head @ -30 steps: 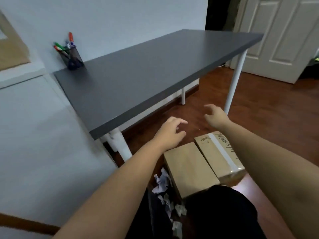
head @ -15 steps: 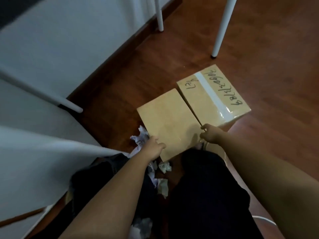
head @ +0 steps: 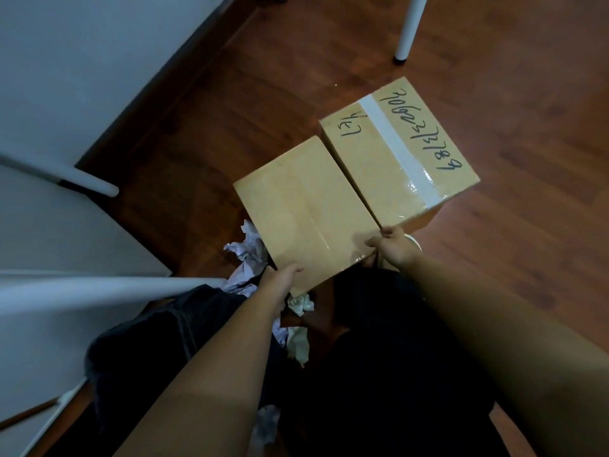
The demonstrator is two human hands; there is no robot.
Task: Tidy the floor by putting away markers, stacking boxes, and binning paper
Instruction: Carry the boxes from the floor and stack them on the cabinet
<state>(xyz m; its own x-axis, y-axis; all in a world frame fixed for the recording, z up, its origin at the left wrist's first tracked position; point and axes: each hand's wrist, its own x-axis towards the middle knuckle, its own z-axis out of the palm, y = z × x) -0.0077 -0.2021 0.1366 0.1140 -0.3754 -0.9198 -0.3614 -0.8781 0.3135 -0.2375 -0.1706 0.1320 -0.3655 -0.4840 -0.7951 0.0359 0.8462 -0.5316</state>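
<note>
Two cardboard boxes sit side by side on the wooden floor. The plain box (head: 303, 206) is nearer to me; my left hand (head: 280, 280) grips its near left corner and my right hand (head: 392, 247) grips its near right corner. The second box (head: 398, 150), with white tape and black handwriting, touches its far right side. Crumpled paper (head: 247, 250) lies on the floor left of the plain box, and more crumpled paper (head: 298, 344) lies between my knees.
White table legs (head: 408, 31) stand behind the boxes and another leg (head: 82, 183) at the left by the grey wall (head: 82, 61) and dark skirting. My dark-clothed knees fill the lower frame. Bare floor stretches to the right.
One second ago I faced the desk with both hands reaching out, holding nothing. My view dropped to the floor and both hands closed on the near corners of the plain box.
</note>
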